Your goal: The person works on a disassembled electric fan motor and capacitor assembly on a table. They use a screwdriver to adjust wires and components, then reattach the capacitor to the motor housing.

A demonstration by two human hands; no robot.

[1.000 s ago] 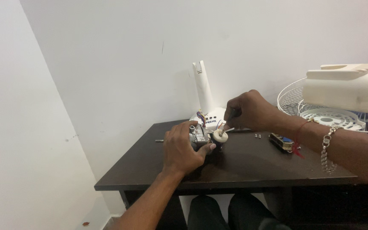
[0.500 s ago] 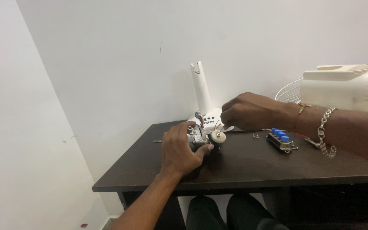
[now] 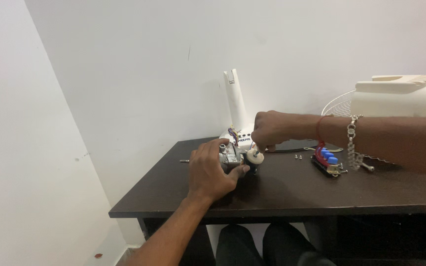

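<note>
While the small fan motor (image 3: 233,155) is clamped on the dark table (image 3: 292,189) under the left hand (image 3: 212,170), its white shaft knob (image 3: 255,156) is now pinched by the right hand (image 3: 272,129), which was farther right a second ago. A blue-buttoned switch block (image 3: 327,162) and loose screws (image 3: 298,156) lie beyond the right wrist, the white fan stand (image 3: 236,106) behind it.

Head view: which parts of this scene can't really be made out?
- Motor: mostly covered by the left hand; only its metal top and white knob show.
- Right hand: its fingertips curl under, so what they pinch is hidden.
- Screws: too small to tell their type.
- Fan housing: cut off by the right edge.
- Switch block: partly hidden behind the wrist and bracelet.
</note>
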